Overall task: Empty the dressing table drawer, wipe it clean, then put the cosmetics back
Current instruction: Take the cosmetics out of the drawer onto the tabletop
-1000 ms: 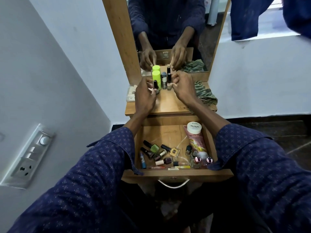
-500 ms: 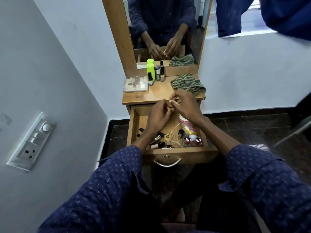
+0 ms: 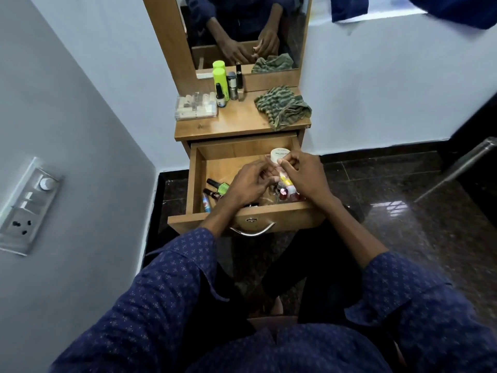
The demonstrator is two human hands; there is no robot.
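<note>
Both hands hover together over the open wooden drawer [image 3: 197, 181], fingers curled. The left hand [image 3: 248, 183] and right hand [image 3: 306, 176] hide most cosmetics beneath; whether either pinches anything is unclear. A green nail-polish bottle [image 3: 222, 187] lies at the drawer's left, a white-lidded jar [image 3: 279, 154] at its far right.

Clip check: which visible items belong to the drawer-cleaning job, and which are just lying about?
Job:
open drawer
green nail polish inside it
white-lidded jar
lime bottle on top
clear case
striped cloth

Lying about:
wall switchboard
mirror
hanging blue garment
</note>
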